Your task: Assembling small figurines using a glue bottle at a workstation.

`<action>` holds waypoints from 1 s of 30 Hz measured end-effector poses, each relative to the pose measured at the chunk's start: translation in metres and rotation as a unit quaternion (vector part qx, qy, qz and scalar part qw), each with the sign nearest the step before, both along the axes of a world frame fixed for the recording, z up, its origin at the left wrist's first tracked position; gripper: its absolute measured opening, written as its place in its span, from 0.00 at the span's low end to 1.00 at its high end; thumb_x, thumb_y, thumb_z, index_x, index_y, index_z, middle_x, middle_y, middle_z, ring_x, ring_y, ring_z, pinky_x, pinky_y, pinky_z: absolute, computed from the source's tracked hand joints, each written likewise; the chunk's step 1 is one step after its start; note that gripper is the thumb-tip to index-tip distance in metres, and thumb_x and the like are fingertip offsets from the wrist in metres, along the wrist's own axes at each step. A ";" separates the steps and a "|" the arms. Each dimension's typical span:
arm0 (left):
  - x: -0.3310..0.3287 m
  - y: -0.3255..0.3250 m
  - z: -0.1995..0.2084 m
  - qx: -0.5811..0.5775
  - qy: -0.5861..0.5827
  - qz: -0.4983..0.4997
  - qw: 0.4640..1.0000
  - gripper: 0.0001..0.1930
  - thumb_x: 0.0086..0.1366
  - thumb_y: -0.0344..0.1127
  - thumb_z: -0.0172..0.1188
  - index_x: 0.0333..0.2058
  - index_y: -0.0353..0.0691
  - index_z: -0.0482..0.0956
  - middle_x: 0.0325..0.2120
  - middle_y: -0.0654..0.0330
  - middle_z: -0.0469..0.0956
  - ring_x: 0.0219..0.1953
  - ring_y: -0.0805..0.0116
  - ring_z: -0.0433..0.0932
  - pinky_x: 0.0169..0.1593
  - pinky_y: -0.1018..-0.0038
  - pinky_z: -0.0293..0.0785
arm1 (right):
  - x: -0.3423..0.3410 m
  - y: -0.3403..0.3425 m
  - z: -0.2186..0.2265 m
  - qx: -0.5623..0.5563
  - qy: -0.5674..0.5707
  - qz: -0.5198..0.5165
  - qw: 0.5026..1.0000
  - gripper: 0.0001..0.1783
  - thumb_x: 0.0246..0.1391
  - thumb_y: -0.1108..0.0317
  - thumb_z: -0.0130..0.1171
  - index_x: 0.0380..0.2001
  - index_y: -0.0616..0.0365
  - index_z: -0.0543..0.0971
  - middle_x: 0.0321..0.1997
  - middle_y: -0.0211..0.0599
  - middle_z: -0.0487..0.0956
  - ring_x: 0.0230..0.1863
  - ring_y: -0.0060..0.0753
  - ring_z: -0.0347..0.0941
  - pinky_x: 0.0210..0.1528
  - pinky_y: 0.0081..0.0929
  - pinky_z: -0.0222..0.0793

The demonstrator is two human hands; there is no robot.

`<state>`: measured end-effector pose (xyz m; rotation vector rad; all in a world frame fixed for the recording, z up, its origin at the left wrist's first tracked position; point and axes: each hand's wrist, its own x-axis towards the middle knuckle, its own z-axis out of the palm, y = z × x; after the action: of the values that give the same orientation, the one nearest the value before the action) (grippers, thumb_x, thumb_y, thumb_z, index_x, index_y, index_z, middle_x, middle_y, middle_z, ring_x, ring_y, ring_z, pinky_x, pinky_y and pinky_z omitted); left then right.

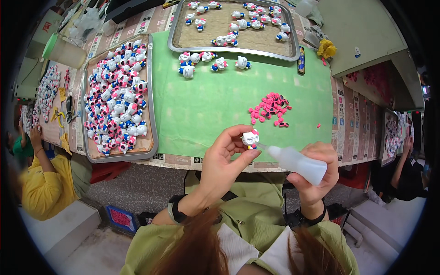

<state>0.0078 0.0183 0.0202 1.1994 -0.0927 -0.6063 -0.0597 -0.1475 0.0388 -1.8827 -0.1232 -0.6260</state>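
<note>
Between the thumb and fingers of my left hand [220,160] is a small white toy figurine [250,138] with pink and blue parts. My right hand [323,172] is wrapped round a translucent white squeeze bottle [300,162]. The bottle is tilted, its thin nozzle pointing left at the figurine's lower side; I cannot tell whether the tip touches it. Just beyond my hands, small pink pieces [270,108], some with dark faces, lie piled on the green mat [197,107]. Several similar figurines [219,64] stand or lie at the mat's far side.
A metal tray [154,87] heaped with figurines stands at left; another tray [233,52] holds more at the back. A dark tube [301,60] and crumpled yellow material [327,48] lie back right. Pliers [57,117] lie far left. Co-workers sit at both sides, one in yellow [48,188].
</note>
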 end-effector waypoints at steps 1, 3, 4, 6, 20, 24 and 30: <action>0.000 0.000 0.000 0.004 -0.006 0.000 1.000 0.20 0.52 0.19 0.53 0.45 0.31 0.62 0.37 0.59 0.68 0.39 0.75 0.69 0.43 0.81 0.66 | 0.000 0.000 0.001 -0.002 0.001 0.004 1.000 0.26 0.28 0.71 0.69 0.33 0.61 0.68 0.28 0.35 0.69 0.25 0.26 0.63 0.27 0.21 0.59; 0.000 0.000 -0.001 0.011 -0.033 0.004 0.999 0.20 0.52 0.19 0.53 0.45 0.31 0.63 0.37 0.59 0.69 0.39 0.75 0.69 0.44 0.80 0.66 | 0.000 -0.001 0.005 -0.005 0.004 0.011 1.000 0.26 0.28 0.71 0.69 0.33 0.61 0.68 0.28 0.36 0.69 0.25 0.26 0.64 0.27 0.21 0.60; 0.000 0.000 -0.001 0.015 -0.046 0.007 0.999 0.20 0.52 0.19 0.53 0.45 0.31 0.63 0.36 0.59 0.69 0.39 0.75 0.69 0.44 0.80 0.66 | 0.000 -0.002 0.006 -0.006 0.006 0.015 1.000 0.25 0.28 0.71 0.69 0.33 0.61 0.68 0.28 0.36 0.69 0.25 0.26 0.64 0.27 0.21 0.60; 0.000 0.000 -0.001 0.014 -0.051 0.017 0.998 0.19 0.52 0.21 0.54 0.44 0.32 0.63 0.36 0.60 0.70 0.38 0.75 0.69 0.43 0.79 0.66 | -0.001 -0.003 0.007 0.001 0.008 0.014 1.000 0.25 0.28 0.72 0.68 0.33 0.61 0.68 0.28 0.36 0.70 0.25 0.26 0.64 0.27 0.21 0.60; 0.000 0.000 0.000 -0.067 0.047 0.018 0.996 0.18 0.53 0.19 0.52 0.44 0.31 0.62 0.36 0.59 0.69 0.39 0.76 0.70 0.44 0.82 0.66 | -0.002 -0.004 0.004 0.015 -0.009 -0.022 1.000 0.25 0.28 0.71 0.68 0.33 0.61 0.67 0.28 0.34 0.69 0.26 0.26 0.63 0.28 0.22 0.60; 0.000 0.001 0.002 -0.060 0.037 0.027 0.997 0.18 0.53 0.19 0.52 0.44 0.32 0.62 0.36 0.60 0.69 0.39 0.76 0.69 0.44 0.81 0.66 | -0.003 -0.006 0.005 0.008 -0.003 -0.020 1.000 0.25 0.28 0.70 0.69 0.33 0.60 0.68 0.28 0.35 0.69 0.26 0.26 0.63 0.28 0.23 0.60; 0.001 0.001 0.000 -0.022 -0.003 0.036 0.999 0.19 0.52 0.18 0.51 0.44 0.32 0.62 0.40 0.54 0.68 0.40 0.72 0.70 0.46 0.77 0.66 | -0.001 -0.009 0.003 0.203 0.030 -0.069 0.976 0.20 0.37 0.71 0.62 0.34 0.63 0.66 0.32 0.37 0.69 0.31 0.28 0.66 0.33 0.24 0.62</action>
<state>0.0087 0.0194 0.0200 1.1571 -0.0677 -0.5357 -0.0609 -0.1562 0.0421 -1.5189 0.1666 -0.6345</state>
